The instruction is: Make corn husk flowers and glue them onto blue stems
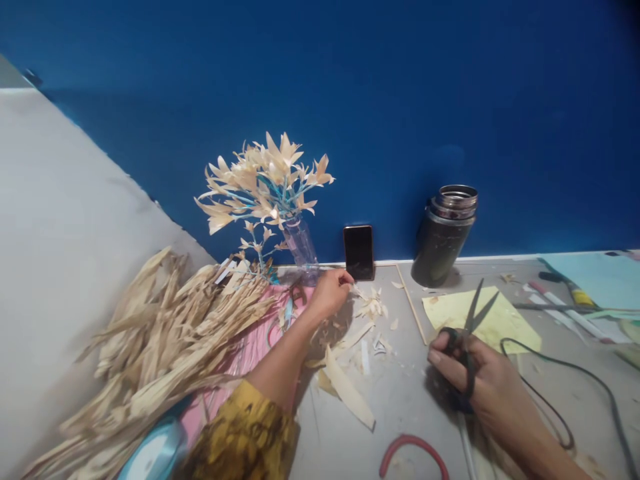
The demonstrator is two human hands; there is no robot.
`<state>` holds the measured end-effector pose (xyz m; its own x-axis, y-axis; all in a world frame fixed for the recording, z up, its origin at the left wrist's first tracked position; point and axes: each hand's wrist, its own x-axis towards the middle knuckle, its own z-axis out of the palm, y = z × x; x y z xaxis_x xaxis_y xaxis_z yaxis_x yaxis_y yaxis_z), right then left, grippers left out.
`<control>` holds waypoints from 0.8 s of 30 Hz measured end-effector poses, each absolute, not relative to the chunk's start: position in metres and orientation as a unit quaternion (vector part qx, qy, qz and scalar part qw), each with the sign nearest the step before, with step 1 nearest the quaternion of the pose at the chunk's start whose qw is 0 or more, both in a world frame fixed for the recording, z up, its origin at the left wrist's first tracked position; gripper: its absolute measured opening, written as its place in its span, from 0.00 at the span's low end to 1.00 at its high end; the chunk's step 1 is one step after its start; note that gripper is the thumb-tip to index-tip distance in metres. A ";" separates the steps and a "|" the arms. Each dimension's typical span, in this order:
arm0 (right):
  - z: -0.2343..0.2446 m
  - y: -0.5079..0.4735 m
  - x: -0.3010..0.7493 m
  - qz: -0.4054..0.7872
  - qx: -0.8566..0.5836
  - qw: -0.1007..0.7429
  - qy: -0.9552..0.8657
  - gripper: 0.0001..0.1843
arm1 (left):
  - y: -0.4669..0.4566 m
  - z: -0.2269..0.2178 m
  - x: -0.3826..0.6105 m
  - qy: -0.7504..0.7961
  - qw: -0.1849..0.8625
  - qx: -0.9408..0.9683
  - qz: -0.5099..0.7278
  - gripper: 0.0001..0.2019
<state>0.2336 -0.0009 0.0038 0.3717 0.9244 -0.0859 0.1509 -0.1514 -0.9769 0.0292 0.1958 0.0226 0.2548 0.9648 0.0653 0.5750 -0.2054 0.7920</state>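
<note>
My left hand reaches forward over the grey table, its fingers pinched on a small pale husk piece next to a little husk flower. My right hand grips black scissors, whose blades are open and point up and away. Cut husk strips lie between the two hands. A heap of dried corn husks lies to the left. Behind my left hand stands a clear bottle holding a bouquet of husk flowers on blue stems.
A black phone leans on the blue wall. A dark steel flask stands to its right. Yellow paper, a black cable, pens and light blue paper lie at right. A red-handled tool and ribbon spool sit near the front.
</note>
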 end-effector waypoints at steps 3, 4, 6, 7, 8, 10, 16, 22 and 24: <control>0.006 -0.001 0.232 0.375 -0.653 0.507 -0.419 0.18 | 0.196 0.040 0.017 0.526 0.369 0.679 0.354 0.04; 0.006 -0.001 0.232 0.372 -0.653 0.506 -0.423 0.18 | 0.194 0.046 0.015 0.522 0.385 0.663 0.374 0.03; 0.008 -0.001 0.231 0.369 -0.655 0.503 -0.427 0.17 | 0.187 0.059 0.014 0.505 0.423 0.629 0.413 0.04; 0.009 0.000 0.231 0.369 -0.656 0.501 -0.427 0.17 | 0.184 0.067 0.014 0.493 0.441 0.613 0.432 0.05; 0.010 0.000 0.230 0.372 -0.657 0.498 -0.427 0.17 | 0.180 0.075 0.014 0.480 0.458 0.599 0.448 0.07; 0.015 0.001 0.230 0.387 -0.658 0.489 -0.422 0.18 | 0.171 0.091 0.013 0.452 0.489 0.582 0.467 0.10; 0.025 0.003 0.227 0.410 -0.649 0.470 -0.437 0.19 | 0.148 0.123 0.005 0.286 0.694 0.528 0.397 0.11; 0.025 0.006 0.226 0.422 -0.628 0.496 -0.426 0.18 | 0.170 0.109 0.033 0.342 0.637 0.618 0.308 0.07; 0.025 0.006 0.227 0.436 -0.621 0.505 -0.411 0.18 | 0.185 0.097 0.050 0.376 0.599 0.652 0.274 0.06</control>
